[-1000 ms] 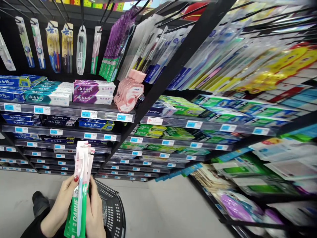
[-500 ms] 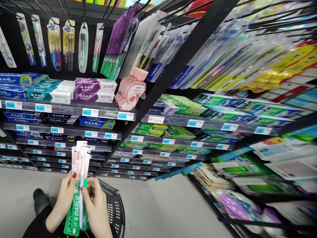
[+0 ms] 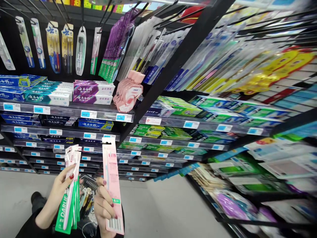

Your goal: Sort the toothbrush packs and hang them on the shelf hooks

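My left hand [image 3: 59, 186] grips several packaged toothbrushes [image 3: 70, 205], pink at the top and green with DARLIE lettering below. A little to the right, my right hand [image 3: 104, 205] holds one more packaged toothbrush [image 3: 112, 172] upright. Its pink back faces me, with a barcode at the bottom. Below and between the hands is a black shopping basket [image 3: 88, 182] with packaged items inside, partly hidden by my arms.
Shelves ahead carry toothpaste boxes [image 3: 94, 92] and pink bottles [image 3: 128, 91]. Toothbrush packs [image 3: 111, 49] hang from hooks above. A slanting black post [image 3: 170, 66] divides the racks. Bagged goods [image 3: 235, 208] fill a low shelf at right, beside the grey floor [image 3: 168, 208].
My right hand has taken one toothbrush pack from the bunch, moved it right and turned its back towards me. My left hand keeps the others, now slightly further left.
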Demonstrator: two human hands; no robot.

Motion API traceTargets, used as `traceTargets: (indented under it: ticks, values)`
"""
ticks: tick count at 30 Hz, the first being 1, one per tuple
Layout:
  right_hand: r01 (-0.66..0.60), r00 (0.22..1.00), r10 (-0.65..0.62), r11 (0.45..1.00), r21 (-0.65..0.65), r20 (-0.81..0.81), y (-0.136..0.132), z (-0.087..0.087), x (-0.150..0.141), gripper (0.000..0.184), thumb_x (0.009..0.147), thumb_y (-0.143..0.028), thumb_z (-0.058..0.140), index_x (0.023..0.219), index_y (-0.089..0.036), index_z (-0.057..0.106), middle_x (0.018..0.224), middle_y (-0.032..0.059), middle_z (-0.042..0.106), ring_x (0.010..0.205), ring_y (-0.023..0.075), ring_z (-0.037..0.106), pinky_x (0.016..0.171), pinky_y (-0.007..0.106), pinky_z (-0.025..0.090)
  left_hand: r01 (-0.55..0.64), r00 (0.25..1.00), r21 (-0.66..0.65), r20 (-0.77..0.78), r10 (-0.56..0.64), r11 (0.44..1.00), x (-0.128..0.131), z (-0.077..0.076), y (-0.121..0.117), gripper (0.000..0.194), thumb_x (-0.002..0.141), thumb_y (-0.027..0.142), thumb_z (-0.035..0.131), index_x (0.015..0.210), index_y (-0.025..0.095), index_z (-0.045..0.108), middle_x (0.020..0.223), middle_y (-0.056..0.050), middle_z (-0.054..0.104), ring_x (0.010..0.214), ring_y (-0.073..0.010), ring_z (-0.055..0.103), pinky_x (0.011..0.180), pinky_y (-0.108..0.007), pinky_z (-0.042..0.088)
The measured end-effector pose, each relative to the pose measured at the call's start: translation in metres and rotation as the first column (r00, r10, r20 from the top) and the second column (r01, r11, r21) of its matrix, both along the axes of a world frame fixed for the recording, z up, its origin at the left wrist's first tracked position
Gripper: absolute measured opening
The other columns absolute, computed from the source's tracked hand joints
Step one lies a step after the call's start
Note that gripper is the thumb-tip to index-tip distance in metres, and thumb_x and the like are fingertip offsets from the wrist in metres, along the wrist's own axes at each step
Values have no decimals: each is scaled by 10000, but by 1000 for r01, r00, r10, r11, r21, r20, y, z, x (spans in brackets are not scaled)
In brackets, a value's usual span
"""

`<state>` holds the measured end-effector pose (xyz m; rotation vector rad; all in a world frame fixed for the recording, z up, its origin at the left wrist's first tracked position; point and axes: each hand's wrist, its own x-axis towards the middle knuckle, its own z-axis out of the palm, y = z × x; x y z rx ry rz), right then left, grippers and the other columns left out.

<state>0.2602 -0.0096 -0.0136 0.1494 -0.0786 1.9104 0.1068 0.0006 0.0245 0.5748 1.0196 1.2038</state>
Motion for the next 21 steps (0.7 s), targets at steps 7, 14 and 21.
traceTargets:
  ticks: [7, 14, 21]
  values:
    - [369, 324, -297, 914, 169, 898, 1, 31, 5, 185, 812, -337, 515, 931, -198, 484, 631, -59, 510, 473, 64, 490, 456, 167, 412, -144, 980, -76, 127, 153, 987, 4, 17, -2, 951, 612, 225, 722, 1328, 445, 135, 1215, -68, 559, 830, -282, 658, 621, -375, 563]
    - [177, -314, -348, 893, 414, 884, -7, 37, -9, 163, 831, -306, 463, 935, -181, 472, 729, 6, 602, 613, 134, 545, 598, 237, 418, -197, 957, -228, 169, 238, 954, 8, -1, -1, 266, 600, 181, 710, 845, 142, 617, 706, -57, 714, 703, -237, 674, 654, -312, 546]
    - [83, -282, -367, 911, 404, 886, -9, 34, -18, 185, 816, -327, 487, 938, -200, 543, 743, 14, 602, 670, 157, 553, 613, 241, 424, -182, 955, -236, 190, 229, 954, 15, 5, -4, 336, 570, 218, 724, 878, 156, 604, 665, -28, 709, 602, -222, 662, 572, -309, 536]
